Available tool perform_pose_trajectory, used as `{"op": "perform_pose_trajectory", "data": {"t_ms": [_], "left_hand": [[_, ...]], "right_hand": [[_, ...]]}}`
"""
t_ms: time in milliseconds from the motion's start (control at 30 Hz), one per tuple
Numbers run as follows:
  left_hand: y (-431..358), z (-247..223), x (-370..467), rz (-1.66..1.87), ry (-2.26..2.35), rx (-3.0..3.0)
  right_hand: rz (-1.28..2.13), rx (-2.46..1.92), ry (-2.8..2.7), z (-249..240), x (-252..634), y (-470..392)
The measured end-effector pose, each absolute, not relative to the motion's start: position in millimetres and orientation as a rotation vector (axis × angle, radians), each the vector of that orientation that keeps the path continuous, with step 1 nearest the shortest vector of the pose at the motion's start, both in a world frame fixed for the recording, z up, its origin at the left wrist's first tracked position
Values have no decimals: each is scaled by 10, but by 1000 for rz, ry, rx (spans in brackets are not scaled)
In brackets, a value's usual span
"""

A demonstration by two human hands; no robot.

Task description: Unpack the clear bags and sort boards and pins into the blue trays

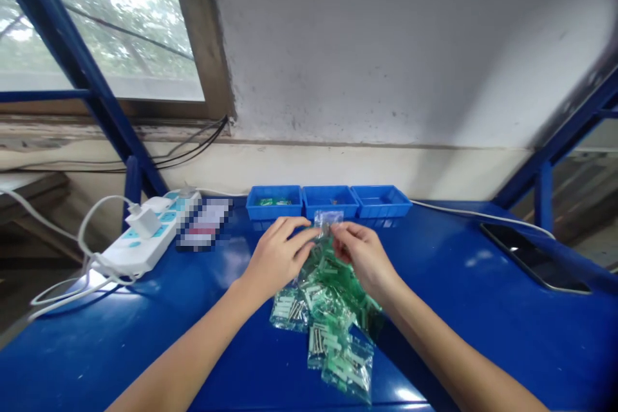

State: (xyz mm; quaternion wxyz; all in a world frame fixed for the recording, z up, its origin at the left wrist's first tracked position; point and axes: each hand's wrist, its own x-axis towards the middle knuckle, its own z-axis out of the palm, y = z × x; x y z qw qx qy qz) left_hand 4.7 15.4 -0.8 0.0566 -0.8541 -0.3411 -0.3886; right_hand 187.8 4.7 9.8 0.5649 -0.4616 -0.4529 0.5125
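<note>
A small clear plastic bag [329, 217] stands upright between my hands, in front of the blue bins. The thumb and fingers of my right hand [360, 248] are pinched at its right side. My left hand [279, 251] is at the bag's left, thumb and fingers apart, with the fingertips close to it; whether they touch it I cannot tell. Below both hands lies a pile of clear and green-tinted packets [333, 296] on the blue table. Metal screws and pale plastic pieces show in the nearer packets [291, 308]. What the upright bag holds is too small to make out.
Three blue bins stand along the wall: the left bin [249, 205] has green packets in it, the middle bin [309, 207] a little something, the right bin [383, 211] nothing visible. A white power strip [130, 248] and a pixelated object [205, 225] lie left, a phone [533, 257] right.
</note>
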Motion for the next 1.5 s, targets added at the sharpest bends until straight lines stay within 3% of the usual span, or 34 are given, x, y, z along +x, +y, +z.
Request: {"op": "perform_pose_trajectory", "data": {"t_ms": [100,233,367,533,633,800,867,967,1067,1167,1267,1400,1500], "left_hand": [[202,6,-97,-870,-1573,-2559],[270,-31,-261,-379,-2002,-2526],[298,-102,-264,-301,-2131,-2639],[362,-154,-247,-849,-1991,-2765],[353,-124,-227,-1217,-1729,-2737],[166,-45,-56,-1496,-1230,-2720],[95,-44,13,-1506,-1131,-2751],[56,-67,62,-1471,-1131,-2820],[74,-68,61,-1545,-1367,-2842],[100,-31,59,-1856,-1788,-2939],[110,12,72,-2240,-2121,-2912],[101,25,69,-2187,-1952,-2784],[74,6,53,-1852,-1482,-2647]], "right_hand": [[846,-1002,-855,276,2134,253],[-21,-928,-801,641,2494,451],[-492,-1157,-1194,680,2513,625],[-226,-1576,-1967,215,2247,631],[-7,-1537,-1872,34,2088,374],[991,-1330,-1576,22,1839,58],[1184,-1194,-1418,40,1785,38],[1109,-1094,-1355,55,1782,23],[736,-1077,-1530,42,1818,-18],[338,-956,-1770,-14,1836,-46],[158,-863,-1898,-72,1826,-44],[235,-976,-1816,-31,1781,-64],[676,-1141,-1559,52,1718,-101]]}}
